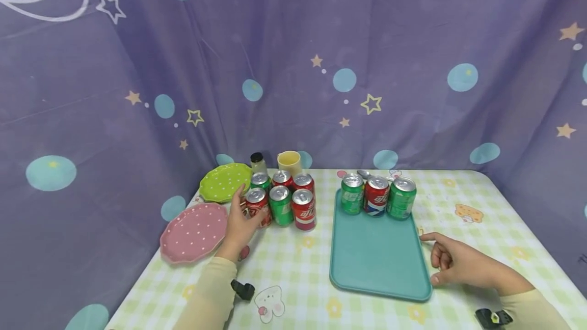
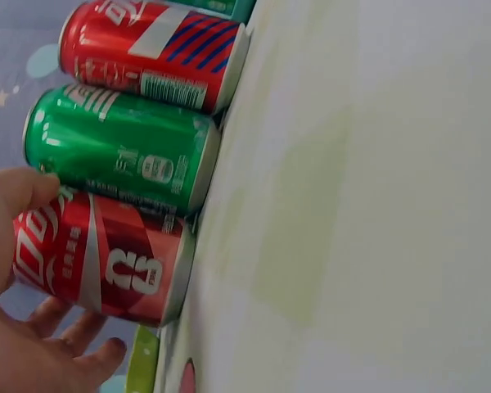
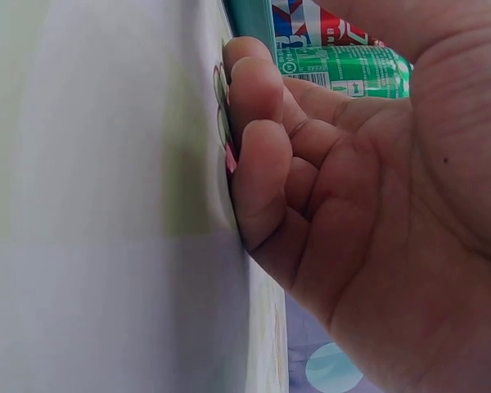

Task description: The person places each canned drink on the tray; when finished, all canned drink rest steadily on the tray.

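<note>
My left hand (image 1: 240, 225) is around the front-left red soda can (image 1: 257, 208), its thumb across the can's near side. In the left wrist view, the other visible fingers (image 2: 82, 332) stand a little apart from the can's far side. A green soda can (image 1: 281, 207) and another red can (image 1: 304, 210) stand in the same row, with more cans close behind. My right hand (image 1: 463, 264) lies on the tablecloth beside the teal tray (image 1: 380, 258), index fingertip and thumb tip at its right edge, other fingers loosely bent. At the tray's far end stand a green can (image 1: 352, 195), a red can (image 1: 376, 197) and another green can (image 1: 401, 200).
Left of the cans lie a pink dotted plate (image 1: 194, 233) and a green dotted plate (image 1: 224, 182). A black-lidded jar (image 1: 258, 163) and a yellow mug (image 1: 290, 162) are behind the cans. A spoon (image 1: 364, 173) lies beyond the tray. A purple curtain (image 1: 293, 65) hangs behind the table.
</note>
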`<state>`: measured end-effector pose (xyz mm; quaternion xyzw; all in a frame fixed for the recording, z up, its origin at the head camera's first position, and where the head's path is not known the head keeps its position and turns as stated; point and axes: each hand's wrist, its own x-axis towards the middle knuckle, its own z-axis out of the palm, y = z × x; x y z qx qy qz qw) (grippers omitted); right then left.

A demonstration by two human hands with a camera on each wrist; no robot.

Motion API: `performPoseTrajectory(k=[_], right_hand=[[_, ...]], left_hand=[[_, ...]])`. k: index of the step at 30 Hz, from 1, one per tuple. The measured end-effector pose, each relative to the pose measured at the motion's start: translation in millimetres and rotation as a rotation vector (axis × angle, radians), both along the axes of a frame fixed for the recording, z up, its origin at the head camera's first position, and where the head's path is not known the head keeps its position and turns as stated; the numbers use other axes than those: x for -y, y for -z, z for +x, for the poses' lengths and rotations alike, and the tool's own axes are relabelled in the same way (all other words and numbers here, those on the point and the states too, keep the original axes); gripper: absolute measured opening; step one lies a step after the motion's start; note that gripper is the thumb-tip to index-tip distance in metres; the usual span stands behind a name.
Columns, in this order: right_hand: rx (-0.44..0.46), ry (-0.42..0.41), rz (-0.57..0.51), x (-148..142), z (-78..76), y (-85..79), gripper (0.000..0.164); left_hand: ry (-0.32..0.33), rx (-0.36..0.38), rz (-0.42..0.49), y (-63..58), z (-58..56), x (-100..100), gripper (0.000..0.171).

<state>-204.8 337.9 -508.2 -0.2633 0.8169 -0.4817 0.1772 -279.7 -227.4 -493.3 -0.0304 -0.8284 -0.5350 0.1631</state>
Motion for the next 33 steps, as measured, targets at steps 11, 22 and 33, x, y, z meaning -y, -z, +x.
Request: performPoseTrajectory(k=[11, 22, 33], right_hand=[[-0.018, -0.007, -0.001, -0.1, -1.7, 2.1, 0.093], [-0.013, -0.016, -0.002, -0.1, -1.8, 1.0, 0.092], [-0.016, -0.006, -0.006, 0.5, -1.2, 0.0, 0.093]], left_hand=[[-0.020, 0.097, 0.002, 11.5, -1.1, 5.4, 0.084], [-0.055, 0.059, 0.055, 22.5, -1.9, 5.3, 0.079], [-0.066, 0.048, 0.096, 19.4, -1.1, 3.2, 0.076]])
